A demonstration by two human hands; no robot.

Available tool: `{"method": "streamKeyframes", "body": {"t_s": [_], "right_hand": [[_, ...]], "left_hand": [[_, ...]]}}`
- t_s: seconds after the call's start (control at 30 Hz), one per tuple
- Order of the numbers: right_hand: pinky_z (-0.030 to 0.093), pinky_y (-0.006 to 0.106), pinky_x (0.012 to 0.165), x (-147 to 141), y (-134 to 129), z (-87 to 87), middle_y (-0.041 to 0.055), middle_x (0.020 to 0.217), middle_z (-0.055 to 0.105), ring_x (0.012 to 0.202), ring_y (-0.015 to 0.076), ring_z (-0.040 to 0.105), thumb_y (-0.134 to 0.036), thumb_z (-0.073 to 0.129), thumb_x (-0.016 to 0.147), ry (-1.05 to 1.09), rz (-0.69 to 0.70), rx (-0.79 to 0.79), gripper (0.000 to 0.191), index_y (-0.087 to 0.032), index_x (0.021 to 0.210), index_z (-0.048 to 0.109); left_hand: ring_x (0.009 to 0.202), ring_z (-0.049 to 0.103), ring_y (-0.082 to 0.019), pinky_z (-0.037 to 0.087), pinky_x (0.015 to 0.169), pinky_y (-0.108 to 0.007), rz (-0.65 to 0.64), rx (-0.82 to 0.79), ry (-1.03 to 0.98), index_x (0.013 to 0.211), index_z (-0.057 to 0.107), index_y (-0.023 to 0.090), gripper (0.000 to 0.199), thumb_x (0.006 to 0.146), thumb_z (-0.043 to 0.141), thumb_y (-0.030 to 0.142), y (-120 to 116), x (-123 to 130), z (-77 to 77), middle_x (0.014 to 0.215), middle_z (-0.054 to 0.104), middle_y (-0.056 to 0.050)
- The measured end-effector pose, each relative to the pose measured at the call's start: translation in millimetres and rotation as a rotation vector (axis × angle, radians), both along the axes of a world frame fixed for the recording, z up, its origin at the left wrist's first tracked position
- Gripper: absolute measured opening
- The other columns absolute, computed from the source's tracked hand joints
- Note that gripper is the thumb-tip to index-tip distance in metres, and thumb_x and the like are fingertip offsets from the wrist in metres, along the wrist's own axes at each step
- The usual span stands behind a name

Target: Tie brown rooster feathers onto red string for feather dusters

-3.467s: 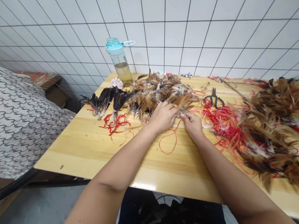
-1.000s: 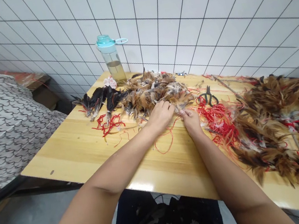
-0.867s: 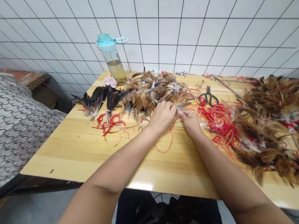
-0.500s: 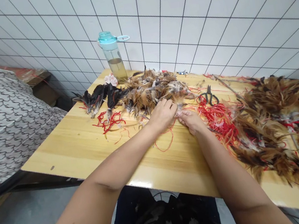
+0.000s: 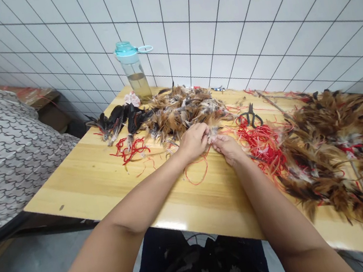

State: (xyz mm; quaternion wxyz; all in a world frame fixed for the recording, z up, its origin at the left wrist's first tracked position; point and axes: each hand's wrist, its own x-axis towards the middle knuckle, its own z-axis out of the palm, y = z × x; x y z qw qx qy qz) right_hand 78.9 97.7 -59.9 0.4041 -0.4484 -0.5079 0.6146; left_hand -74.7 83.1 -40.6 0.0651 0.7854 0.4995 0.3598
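My left hand (image 5: 196, 141) and my right hand (image 5: 227, 146) meet over the middle of the table, fingertips almost touching. Both have their fingers pinched together around the base of a small pale, fluffy feather (image 5: 214, 130). A thin red string (image 5: 198, 183) runs down from the fingers and lies in a loop on the wood. Just beyond my hands spreads a pile of brown feathers (image 5: 174, 121). Exactly how the string sits between the fingertips is hidden.
Black scissors (image 5: 251, 115) lie behind tangled red string (image 5: 265, 143). Brown feather bundles (image 5: 337, 120) fill the right side. Black feather bunches (image 5: 133, 120) and more red string (image 5: 130, 150) lie left. A water bottle (image 5: 136, 76) stands against the tiled wall (image 5: 205, 22).
My left fingers have drawn in a little closer to the right fingertips at the feather. The whole view has shifted slightly; the things on the table stay put.
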Motion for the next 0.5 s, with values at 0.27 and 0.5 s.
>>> {"method": "streamKeyframes", "body": {"t_s": [0.27,0.5], "right_hand": [[0.02,0.024,0.043,0,3,-1.6,-0.0061,0.048,0.043,0.043,0.0068,0.031,-0.054,0.073,0.062,0.021,-0.069,0.028,0.038,-0.02,0.063,0.057],[0.019,0.024,0.043,1,4,-1.7,-0.0065,0.048,0.042,0.042,0.0067,0.03,-0.053,0.07,0.062,0.04,-0.121,0.022,0.036,-0.02,0.066,0.056]], "left_hand": [[0.08,0.061,-0.012,0.047,0.077,-0.023,-0.135,-0.278,-0.321,0.097,0.066,0.014,0.032,0.074,0.045,0.005,4,-1,0.0,0.091,0.07,-0.003],[0.093,0.063,-0.017,0.046,0.087,-0.026,-0.213,-0.414,-0.467,0.092,0.07,0.013,0.029,0.088,0.05,0.035,-2,-1,13.4,0.099,0.071,-0.006]]}}
